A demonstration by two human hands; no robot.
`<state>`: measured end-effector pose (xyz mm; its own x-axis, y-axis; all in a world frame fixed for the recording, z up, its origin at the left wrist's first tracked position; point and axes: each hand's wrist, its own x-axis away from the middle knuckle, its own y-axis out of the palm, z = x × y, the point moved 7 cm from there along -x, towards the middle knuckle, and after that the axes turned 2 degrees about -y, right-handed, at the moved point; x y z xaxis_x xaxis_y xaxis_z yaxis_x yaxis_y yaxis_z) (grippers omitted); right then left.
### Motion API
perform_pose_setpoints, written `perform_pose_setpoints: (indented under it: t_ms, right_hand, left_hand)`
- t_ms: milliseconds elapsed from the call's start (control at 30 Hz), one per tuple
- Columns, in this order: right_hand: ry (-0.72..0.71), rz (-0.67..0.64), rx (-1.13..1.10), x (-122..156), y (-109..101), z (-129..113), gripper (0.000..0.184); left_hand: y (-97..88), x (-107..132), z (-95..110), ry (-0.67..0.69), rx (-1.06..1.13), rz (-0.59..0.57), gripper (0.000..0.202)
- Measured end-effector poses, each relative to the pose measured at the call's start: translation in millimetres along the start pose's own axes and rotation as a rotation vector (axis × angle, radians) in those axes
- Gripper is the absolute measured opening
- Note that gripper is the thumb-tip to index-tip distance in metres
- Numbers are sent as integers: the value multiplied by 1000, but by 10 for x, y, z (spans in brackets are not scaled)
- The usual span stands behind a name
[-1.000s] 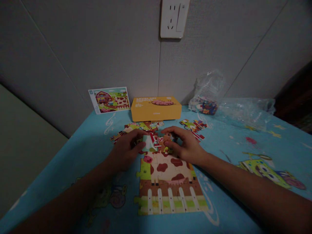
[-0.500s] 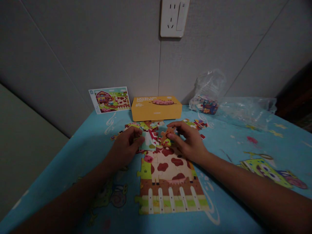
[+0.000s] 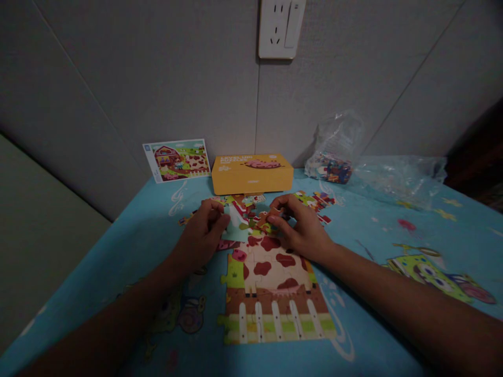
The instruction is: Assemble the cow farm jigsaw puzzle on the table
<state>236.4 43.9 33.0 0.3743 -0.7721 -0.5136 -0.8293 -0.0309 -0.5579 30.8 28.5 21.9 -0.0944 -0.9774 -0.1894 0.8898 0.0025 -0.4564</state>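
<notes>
My left hand (image 3: 206,228) pinches a puzzle piece (image 3: 236,224) with pale blue-green, white and red on it. Between the thumb and fingers of my right hand (image 3: 301,222) is a brown and green puzzle piece (image 3: 264,220). Both pieces are held close together above the far edge of a partly joined puzzle (image 3: 275,283), which shows a brown-spotted cow over a white fence. Loose puzzle pieces (image 3: 314,200) lie behind and around my hands, some of them hidden by my fingers.
A yellow puzzle box (image 3: 252,180) stands against the wall, with a picture card (image 3: 181,161) leaning at its left. To the right sit a clear bag of pieces (image 3: 333,157) and a crumpled plastic bag (image 3: 401,180). A blue patterned cloth (image 3: 377,324) covers the table.
The piece in my left hand has turned and shifted slightly left. The brown piece in my right hand has tilted and moved a little left. The joined puzzle has stayed put.
</notes>
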Motion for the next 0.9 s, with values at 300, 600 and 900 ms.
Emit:
perform_pose_setpoints:
  t_ms: [300,600,900]
  right_hand:
    - [-153,56,-151,62,-45,-141,10]
    - [-87,-229,4,34,164,-133,48]
    - [-32,-408,23,74,280,-134,44]
  left_hand:
    - [32,36,-24,46,-51,12,12]
    - [152,145,136,206,-171,-145,5]
    - [298,206,146,200,-189,-368,45]
